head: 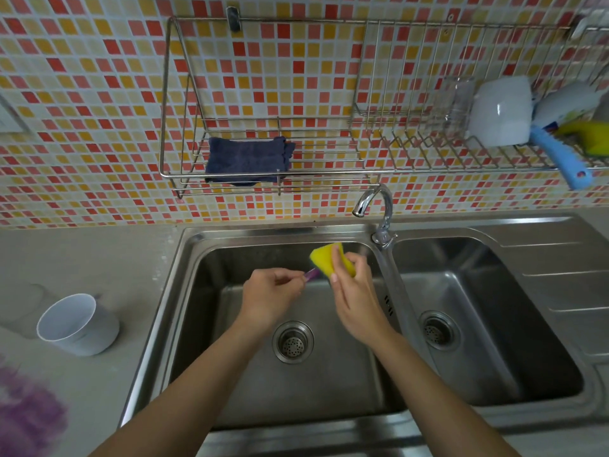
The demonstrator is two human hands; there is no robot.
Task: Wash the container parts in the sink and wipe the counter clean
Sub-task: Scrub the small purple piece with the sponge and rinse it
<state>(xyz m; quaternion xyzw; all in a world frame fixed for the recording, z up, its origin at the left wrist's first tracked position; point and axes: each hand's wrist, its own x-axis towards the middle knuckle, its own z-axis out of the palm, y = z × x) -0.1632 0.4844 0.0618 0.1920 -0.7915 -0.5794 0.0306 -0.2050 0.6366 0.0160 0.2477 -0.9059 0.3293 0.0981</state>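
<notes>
Over the left sink basin [204,324], my left hand [270,295] pinches a small purple container part [311,274] by one end. My right hand [352,291] grips a yellow sponge [324,255], folded around the far end of the purple part. A white cup-shaped container [79,324] lies tilted on the grey counter [82,258] to the left of the sink. A blurred purple object [29,410] sits at the counter's bottom left corner.
The chrome tap [379,209] stands between the two basins, with no water visible. The right basin [478,324] has a drainboard [560,278] beside it. A wall rack holds a dark blue cloth [247,159]. A white mug [501,110], a blue-handled brush [560,159] and bottles rest on the right rack.
</notes>
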